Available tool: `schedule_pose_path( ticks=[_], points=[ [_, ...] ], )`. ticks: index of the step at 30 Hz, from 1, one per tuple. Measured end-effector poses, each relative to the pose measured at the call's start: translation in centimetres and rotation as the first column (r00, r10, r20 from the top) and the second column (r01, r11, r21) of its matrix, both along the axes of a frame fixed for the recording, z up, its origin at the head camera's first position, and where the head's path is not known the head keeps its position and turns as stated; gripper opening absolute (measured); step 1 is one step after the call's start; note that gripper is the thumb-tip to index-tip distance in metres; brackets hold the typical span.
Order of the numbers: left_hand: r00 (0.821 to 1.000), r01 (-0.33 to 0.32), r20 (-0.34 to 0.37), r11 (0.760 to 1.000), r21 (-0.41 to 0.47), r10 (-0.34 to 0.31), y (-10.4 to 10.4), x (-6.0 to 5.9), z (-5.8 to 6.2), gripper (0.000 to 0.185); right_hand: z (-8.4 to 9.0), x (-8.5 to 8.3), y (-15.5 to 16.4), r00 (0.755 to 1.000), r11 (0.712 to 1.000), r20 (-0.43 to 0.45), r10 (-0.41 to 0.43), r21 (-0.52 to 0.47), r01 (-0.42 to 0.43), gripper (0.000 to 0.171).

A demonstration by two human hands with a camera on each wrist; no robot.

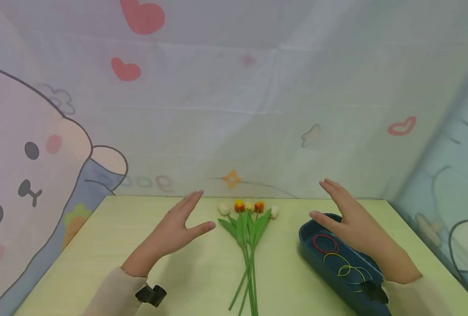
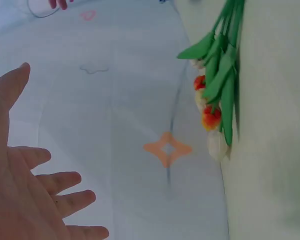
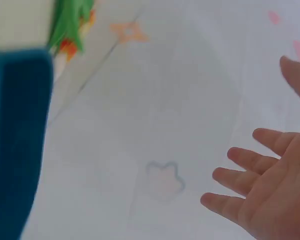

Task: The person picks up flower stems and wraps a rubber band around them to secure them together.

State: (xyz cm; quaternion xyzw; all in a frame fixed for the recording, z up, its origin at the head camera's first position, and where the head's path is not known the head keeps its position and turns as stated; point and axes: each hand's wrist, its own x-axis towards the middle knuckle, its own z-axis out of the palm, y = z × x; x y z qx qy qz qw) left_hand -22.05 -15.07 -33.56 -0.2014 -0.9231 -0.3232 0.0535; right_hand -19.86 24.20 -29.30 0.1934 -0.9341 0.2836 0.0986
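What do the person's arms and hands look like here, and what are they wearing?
Both hands, the left hand and right hand, are bare, with no gloves or rings visible. Cream long sleeves end at the wrists, and a small black device sits under each wrist.

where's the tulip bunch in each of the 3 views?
Head: tulip bunch at centre bottom on the table, between the hands.
Left wrist: tulip bunch at upper right, heads pointing down.
Right wrist: only a blurred sliver at top left, above the blue tray.
Shared landmark: orange star on the backdrop.
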Motion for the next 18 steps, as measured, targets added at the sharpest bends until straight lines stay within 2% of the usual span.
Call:
schedule_pose_path(
  ticks=[5, 9, 14, 18],
  points=[
    [0.996, 0.020, 0.087, 0.984, 0.179, -0.036, 1.4, 0.0, -0.5, 0.087, -1.1, -0.1, -3.0, 1.000, 0.997, 0.024, -0.007, -0.080, 0.009, 0.074],
    [0.990, 0.026, 0.125, 0.966, 0.257, -0.060, 2.6, -0.1, -1.0, 0.083, -2.5, -0.6, -4.7, 0.999, 0.989, 0.052, 0.002, -0.151, 0.006, 0.071],
    [0.988, 0.025, 0.136, 0.937, 0.349, -0.078, 4.0, -0.3, -1.9, 0.079, -4.6, -1.4, -6.3, 0.995, 0.958, 0.087, 0.051, -0.285, -0.024, 0.068],
    [0.986, 0.021, 0.144, 0.918, 0.396, -0.084, 5.0, -0.6, -2.8, 0.080, -6.1, -2.2, -7.3, 0.985, 0.927, 0.154, 0.075, -0.376, -0.012, 0.068]
  ],
)
